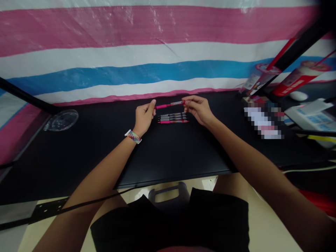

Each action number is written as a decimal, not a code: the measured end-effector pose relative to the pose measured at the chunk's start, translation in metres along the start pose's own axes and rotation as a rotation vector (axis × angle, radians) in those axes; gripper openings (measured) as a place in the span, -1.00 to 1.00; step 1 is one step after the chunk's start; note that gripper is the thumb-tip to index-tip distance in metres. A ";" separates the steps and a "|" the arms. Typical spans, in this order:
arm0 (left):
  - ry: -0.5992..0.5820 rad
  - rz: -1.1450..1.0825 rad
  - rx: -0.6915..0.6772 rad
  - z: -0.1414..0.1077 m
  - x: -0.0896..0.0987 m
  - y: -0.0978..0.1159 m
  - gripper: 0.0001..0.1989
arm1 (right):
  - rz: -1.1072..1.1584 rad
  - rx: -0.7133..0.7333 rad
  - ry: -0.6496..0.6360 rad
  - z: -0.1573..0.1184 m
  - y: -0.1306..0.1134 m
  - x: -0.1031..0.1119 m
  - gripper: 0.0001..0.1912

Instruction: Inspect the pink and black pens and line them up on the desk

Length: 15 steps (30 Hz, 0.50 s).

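A pink-and-clear pen [170, 104] is held level between the two hands, over the far part of the black bench [86, 157]. Its pink end is pinched by the thumb and fingers of the left hand [144, 117], whose thumb is pointed upward along it; a striped wristband [133, 136] is worn on that wrist. The other end is pinched by the bent fingers of the right hand [198, 108]. Just on the near side of the held pen, a row of pens [172, 116] is laid side by side, with a pink pen [170, 121] placed nearest the front edge. Well to the left, a clear round plastic piece [64, 120] is seen on the bench. To the right, a clear cup [258, 78] and a red cup [296, 80] are fitted with red straws, and a white rounded object [298, 96] is set near them. The back is covered by a striped sheet [147, 26] in pink, white and blue.
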<state>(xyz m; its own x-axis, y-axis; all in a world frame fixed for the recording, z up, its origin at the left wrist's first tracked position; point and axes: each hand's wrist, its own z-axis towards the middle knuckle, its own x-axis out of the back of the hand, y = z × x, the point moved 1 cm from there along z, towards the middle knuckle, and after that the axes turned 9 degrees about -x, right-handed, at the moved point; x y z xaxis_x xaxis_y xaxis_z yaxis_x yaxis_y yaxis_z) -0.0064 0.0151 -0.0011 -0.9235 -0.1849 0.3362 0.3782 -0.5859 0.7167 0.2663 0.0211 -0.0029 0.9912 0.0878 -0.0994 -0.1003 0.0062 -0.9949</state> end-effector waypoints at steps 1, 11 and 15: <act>0.012 -0.004 -0.001 0.001 0.000 -0.003 -0.33 | -0.017 0.007 0.012 0.001 0.000 0.001 -0.71; 0.092 -0.138 -0.050 0.005 0.000 -0.016 -0.85 | 0.064 0.079 0.167 0.013 0.002 0.013 -0.77; 0.024 -0.159 -0.042 0.003 -0.001 -0.011 -0.82 | 0.062 0.081 0.116 0.008 -0.002 0.011 -0.80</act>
<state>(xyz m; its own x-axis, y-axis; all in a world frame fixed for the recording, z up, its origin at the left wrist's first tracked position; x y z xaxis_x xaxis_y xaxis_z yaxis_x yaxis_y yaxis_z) -0.0098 0.0244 -0.0078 -0.9730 -0.1052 0.2053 0.2242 -0.6415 0.7336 0.2767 0.0304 -0.0020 0.9858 -0.0251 -0.1663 -0.1637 0.0850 -0.9829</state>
